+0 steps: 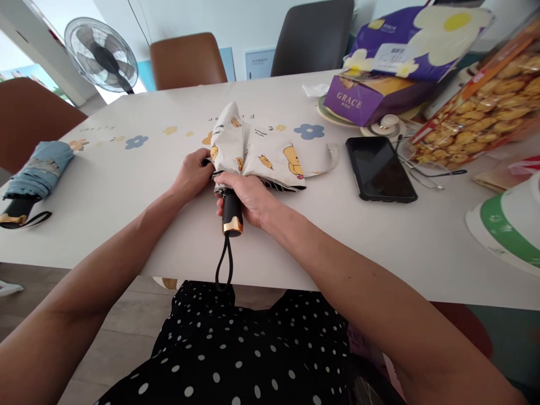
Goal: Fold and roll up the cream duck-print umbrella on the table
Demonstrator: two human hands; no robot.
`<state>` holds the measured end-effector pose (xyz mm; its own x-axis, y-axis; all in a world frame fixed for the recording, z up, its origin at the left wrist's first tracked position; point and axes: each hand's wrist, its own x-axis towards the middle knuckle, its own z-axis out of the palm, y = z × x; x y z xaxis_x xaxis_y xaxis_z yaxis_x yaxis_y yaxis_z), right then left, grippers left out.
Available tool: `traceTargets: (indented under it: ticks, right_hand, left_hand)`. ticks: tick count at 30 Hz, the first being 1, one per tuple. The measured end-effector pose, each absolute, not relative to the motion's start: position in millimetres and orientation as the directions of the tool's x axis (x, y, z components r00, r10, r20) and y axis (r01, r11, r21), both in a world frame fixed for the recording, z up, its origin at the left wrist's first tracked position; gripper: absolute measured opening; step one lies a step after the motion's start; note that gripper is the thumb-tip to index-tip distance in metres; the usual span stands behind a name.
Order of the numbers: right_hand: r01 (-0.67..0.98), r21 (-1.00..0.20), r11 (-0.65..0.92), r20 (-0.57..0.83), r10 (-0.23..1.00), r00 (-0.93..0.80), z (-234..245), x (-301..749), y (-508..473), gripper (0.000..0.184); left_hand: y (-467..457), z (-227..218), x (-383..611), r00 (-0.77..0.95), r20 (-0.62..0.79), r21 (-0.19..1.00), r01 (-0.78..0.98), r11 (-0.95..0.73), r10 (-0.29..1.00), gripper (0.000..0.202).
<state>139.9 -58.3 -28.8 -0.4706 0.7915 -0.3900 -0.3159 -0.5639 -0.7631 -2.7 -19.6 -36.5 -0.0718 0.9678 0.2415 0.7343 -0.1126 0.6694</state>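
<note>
A cream folding umbrella [261, 149] with yellow cartoon prints lies collapsed on the white table [139, 180], its fabric loose and bunched. My right hand [248, 197] is closed round the umbrella where the fabric meets the black handle [232, 216], which has a gold end and a black wrist loop hanging over the table edge. My left hand [194, 174] grips the fabric folds on the umbrella's left side, fingers curled in.
A folded blue umbrella [36, 177] lies at the table's left edge. A black phone [379, 169] and glasses [426, 169] lie right of the cream umbrella. Purple snack packages [379, 79], a biscuit bag [485, 101] and a green-white lid [510, 225] crowd the right. Chairs and a fan [101, 56] stand behind.
</note>
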Motion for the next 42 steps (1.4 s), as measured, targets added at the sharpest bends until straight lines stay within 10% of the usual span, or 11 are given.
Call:
traceTargets:
  ticks: [42]
  right_hand:
    - [-0.331,-0.771,-0.544,-0.363,0.803,-0.473,-24.6,140.9,-62.1,0.013]
  left_hand:
    - [-13.5,-44.1,-9.5,-0.051,0.279,0.680,0.716,-0.160,0.959,0.015]
